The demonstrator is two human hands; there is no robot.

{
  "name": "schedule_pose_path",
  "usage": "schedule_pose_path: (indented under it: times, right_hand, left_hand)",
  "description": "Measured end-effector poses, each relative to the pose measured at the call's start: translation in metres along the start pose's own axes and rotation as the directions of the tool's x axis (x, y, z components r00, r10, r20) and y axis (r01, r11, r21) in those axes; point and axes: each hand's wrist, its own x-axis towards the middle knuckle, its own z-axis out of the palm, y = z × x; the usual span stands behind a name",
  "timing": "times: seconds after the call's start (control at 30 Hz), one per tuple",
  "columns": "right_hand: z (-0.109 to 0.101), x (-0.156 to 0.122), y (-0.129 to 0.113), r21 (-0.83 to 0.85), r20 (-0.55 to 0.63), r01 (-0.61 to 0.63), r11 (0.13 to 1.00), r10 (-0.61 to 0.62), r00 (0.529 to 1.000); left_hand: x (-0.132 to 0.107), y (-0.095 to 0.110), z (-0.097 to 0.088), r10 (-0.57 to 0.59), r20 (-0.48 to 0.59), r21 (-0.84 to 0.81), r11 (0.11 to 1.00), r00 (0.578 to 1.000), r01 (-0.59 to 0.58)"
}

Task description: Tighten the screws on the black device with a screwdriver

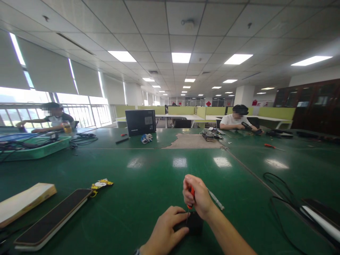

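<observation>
My right hand (198, 194) is closed around the red handle of a screwdriver (191, 195), held nearly upright. Its thin shaft points down at a small black box-like object (196, 224) on the green table; whether the tip sits in a screw cannot be made out. With thumb and fingers, my left hand (170, 226) grips the black object from its left side. Just right of my right hand lies a thin, pale, clear strip (216, 199).
On the left are a phone (54, 217) with a yellow charm (102, 183), a pale block (26, 202) and a green basket (39, 150). Black cables (281, 205) lie right. Farther back stand a black computer case (140, 122), gloves (146, 138) and two seated people (233, 122).
</observation>
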Motion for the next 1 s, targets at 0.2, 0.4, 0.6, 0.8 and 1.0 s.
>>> schedule_pose_path:
  times: [0.2, 0.4, 0.6, 0.8, 1.0]
  right_hand:
    - [0.003, -0.001, 0.001, -0.134, 0.044, 0.019, 0.991, -0.013, 0.999]
    - [0.005, -0.002, -0.001, -0.348, -0.079, 0.072, 0.935, -0.106, 0.991]
    - [0.003, -0.002, -0.006, -0.369, -0.032, -0.007, 0.929, -0.006, 0.999]
    - [0.002, -0.006, -0.021, -0.453, 0.011, 0.059, 0.890, -0.060, 0.998]
    - [0.001, -0.007, -0.022, -0.347, 0.080, -0.026, 0.937, 0.057, 0.995]
  left_hand:
    - [0.000, -0.002, 0.000, 0.009, -0.004, 0.022, 1.000, 1.000, -0.009]
    - [0.000, -0.003, 0.001, 0.019, -0.002, 0.045, 0.999, 1.000, -0.019]
    - [0.002, -0.003, 0.001, 0.024, -0.008, 0.026, 0.999, 1.000, -0.024]
    - [0.001, -0.006, 0.002, 0.021, 0.002, 0.033, 0.999, 1.000, -0.021]
    - [0.001, -0.008, 0.003, 0.033, -0.004, 0.016, 0.999, 0.999, -0.033]
